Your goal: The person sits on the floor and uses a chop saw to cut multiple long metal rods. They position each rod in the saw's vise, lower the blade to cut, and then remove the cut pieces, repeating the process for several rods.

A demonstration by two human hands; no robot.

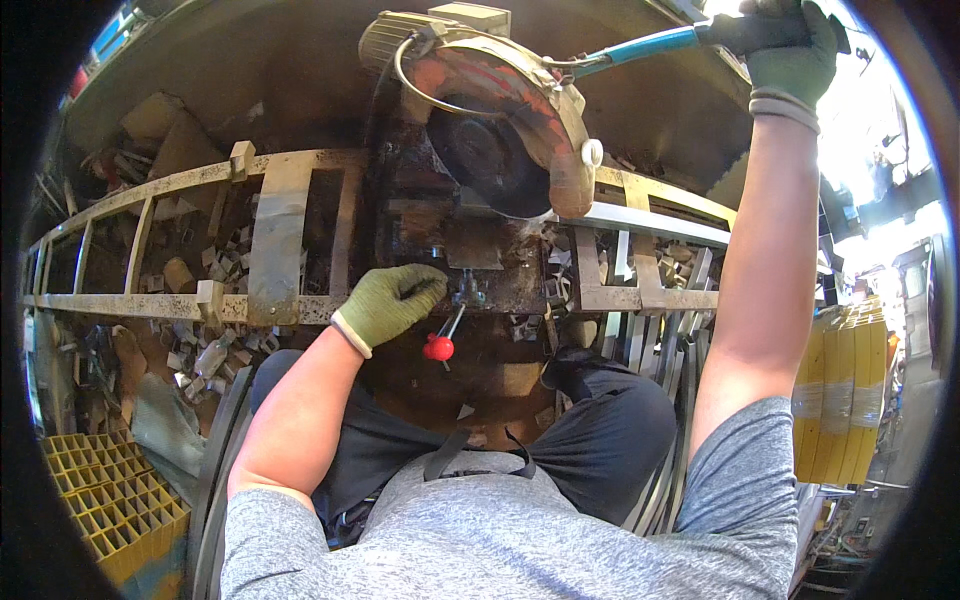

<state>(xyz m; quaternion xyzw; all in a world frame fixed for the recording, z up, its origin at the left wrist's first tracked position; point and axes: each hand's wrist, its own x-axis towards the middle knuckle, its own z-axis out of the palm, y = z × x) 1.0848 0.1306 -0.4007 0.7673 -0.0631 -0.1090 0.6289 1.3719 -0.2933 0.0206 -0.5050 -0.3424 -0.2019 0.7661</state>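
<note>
Several metal offcuts (205,367) lie left of the left hand (392,303), its fingers loosely curled, though I cannot tell whether they pinch anything; a red knob (438,347) sits just below their tips. Above and right of them is the cut-off saw (530,95), probably heavy and stiff, its dark disc (480,160) likely in that hand's way. Its blue lever (645,48) seems best held at the end, where the right hand (797,65) has its fingers wrapped, a yellow bundle (840,390) below them.

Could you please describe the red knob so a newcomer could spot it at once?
Find the saw at top centre, then the gloved left hand below and left of it. Just below its fingers, on a metal lever, sits the red knob: a ball, the only bright red thing nearby.
</note>
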